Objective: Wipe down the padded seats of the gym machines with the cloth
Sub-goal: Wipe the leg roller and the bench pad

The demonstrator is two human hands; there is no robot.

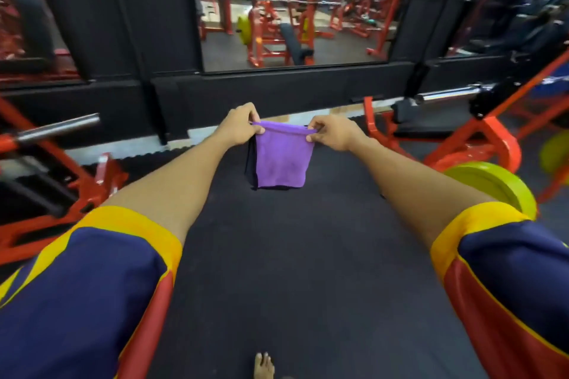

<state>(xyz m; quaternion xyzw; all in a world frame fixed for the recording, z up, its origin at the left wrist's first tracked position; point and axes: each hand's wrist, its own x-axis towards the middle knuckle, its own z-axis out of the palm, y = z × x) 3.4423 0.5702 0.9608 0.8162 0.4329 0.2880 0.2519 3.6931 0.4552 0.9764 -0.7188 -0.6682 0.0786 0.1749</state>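
Observation:
A purple cloth (281,160) hangs folded in the air in front of me, above the black rubber floor. My left hand (240,128) pinches its top left corner and my right hand (334,132) pinches its top right corner, so the top edge is stretched between them. A black padded seat (431,123) of an orange machine lies low to the right, past my right hand. Another black pad (30,191) sits on the orange machine at the left. Neither hand touches a seat.
An orange frame with a steel bar (58,129) stands at the left. Yellow weight plates (492,184) sit at the right. A black wall with a mirror (292,9) is ahead, reflecting more orange machines. My bare foot (264,366) stands on the floor.

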